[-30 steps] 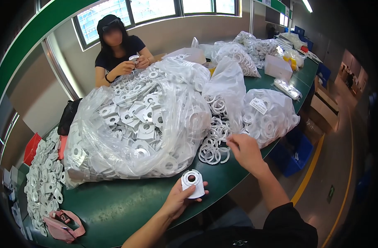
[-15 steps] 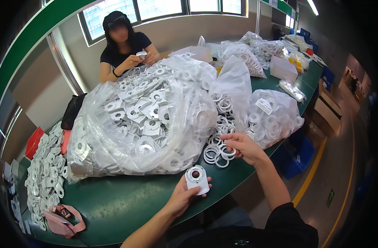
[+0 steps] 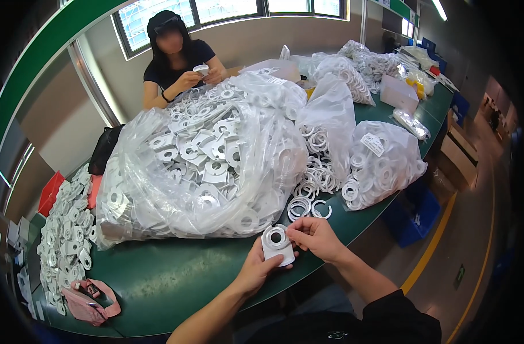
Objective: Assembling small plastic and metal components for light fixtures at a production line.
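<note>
My left hand (image 3: pixel 255 268) grips a white plastic plate part (image 3: pixel 280 256) with a round hole, its thumb across the lower face. A white ring (image 3: pixel 275 235) lies around that hole. My right hand (image 3: pixel 314 236) is closed in a pinch at the ring's right edge; how much of the ring is between the fingers is hard to see. Just beyond my hands, several loose white rings (image 3: pixel 299 208) lie on the green table (image 3: pixel 158 275), one with a gap (image 3: pixel 321 210). More rings (image 3: pixel 314 179) spill from a clear bag.
A big clear bag (image 3: pixel 124 178) of white plate parts fills the middle. Another bag of rings (image 3: pixel 382 166) stands right. A heap of plates (image 3: pixel 67 246) and a pink pouch (image 3: pixel 90 304) lie left. Across the table, a person (image 3: pixel 178 60) holds a white part. A blue bin (image 3: pixel 414 212) stands below.
My right hand has moved from the loose rings left and nearer, bringing a ring to the plate part in my left hand. The view has shifted slightly.
</note>
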